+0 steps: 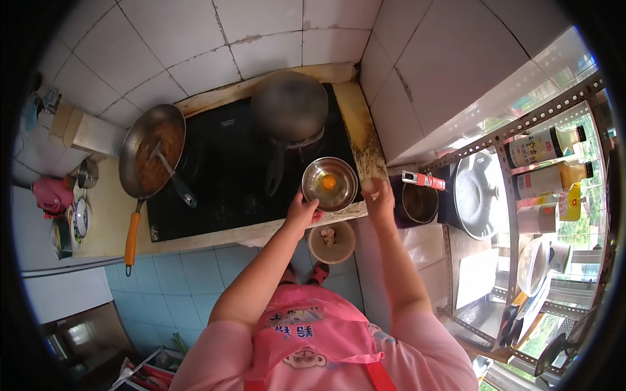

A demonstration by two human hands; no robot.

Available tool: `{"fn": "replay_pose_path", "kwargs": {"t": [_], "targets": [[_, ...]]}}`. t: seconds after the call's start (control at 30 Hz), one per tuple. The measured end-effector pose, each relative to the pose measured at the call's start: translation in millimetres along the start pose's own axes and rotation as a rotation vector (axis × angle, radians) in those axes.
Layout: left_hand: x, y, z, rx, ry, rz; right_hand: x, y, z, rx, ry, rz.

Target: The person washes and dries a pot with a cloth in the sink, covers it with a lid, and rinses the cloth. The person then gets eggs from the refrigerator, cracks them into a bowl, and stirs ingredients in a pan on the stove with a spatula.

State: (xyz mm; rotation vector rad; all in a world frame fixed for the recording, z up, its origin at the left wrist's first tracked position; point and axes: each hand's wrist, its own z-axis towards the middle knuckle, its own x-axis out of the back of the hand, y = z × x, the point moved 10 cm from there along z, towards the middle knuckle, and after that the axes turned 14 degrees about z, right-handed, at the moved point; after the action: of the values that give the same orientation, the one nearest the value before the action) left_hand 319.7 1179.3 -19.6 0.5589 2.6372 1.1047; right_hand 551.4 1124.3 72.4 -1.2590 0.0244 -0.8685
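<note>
A round metal bowl [330, 199] with a cracked egg [328, 182] in it is held over the front edge of the black stove. My left hand [304, 212] grips the bowl's lower left rim. To the right of the bowl, my right hand [380, 197] is closed around something pale, perhaps an eggshell, too small to make out for certain. Behind the bowl sits a dark pan [289, 104] on the stove, its handle toward me. Below the front edge stands a bin [314, 242] with pale scraps inside.
At the left, a pan [128, 163] of reddish-brown food holds a spatula [175, 176]; its orange handle overhangs the counter edge. A pot [418, 203] and a large lidded pan [475, 195] stand at the right, beside a metal rack [512, 215] with bottles [546, 146].
</note>
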Motion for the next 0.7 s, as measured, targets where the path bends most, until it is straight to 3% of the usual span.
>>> {"fn": "replay_pose_path", "kwargs": {"t": [0.03,0.07,0.1,0.13,0.17,0.23,0.27,0.37,0.47,0.57,0.7], "targets": [[0,7,-5,0.0,-0.011,0.039,10,-10,8,-0.038,0.028,0.026],[3,-2,3,0.0,-0.013,0.036,11,3,11,-0.198,0.076,0.295],[26,-15,19,-0.038,0.153,0.21,8,15,12,-0.357,0.122,0.564],[44,-18,23,-0.076,0.321,0.384,5,10,17,-0.484,0.039,0.575],[43,-13,9,-0.077,0.323,0.381,10,-10,25,-0.482,0.037,0.575],[44,67,-65,-0.565,0.633,0.673,-27,-48,26,-0.695,-0.219,1.127],[31,80,-76,-0.687,0.534,0.679,-38,-47,26,-0.708,-0.29,1.14],[0,94,-83,-0.776,0.284,0.631,-57,-36,25,-0.788,-0.345,1.069],[0,104,-55,-0.78,0.256,0.453,-72,-34,22,-0.841,-0.435,1.03],[-17,123,-42,-0.803,0.07,0.547,-82,-37,14,-0.885,-0.533,0.95],[-26,138,-34,-0.878,-0.021,0.563,-89,-34,10,-0.89,-0.559,0.861]]}}
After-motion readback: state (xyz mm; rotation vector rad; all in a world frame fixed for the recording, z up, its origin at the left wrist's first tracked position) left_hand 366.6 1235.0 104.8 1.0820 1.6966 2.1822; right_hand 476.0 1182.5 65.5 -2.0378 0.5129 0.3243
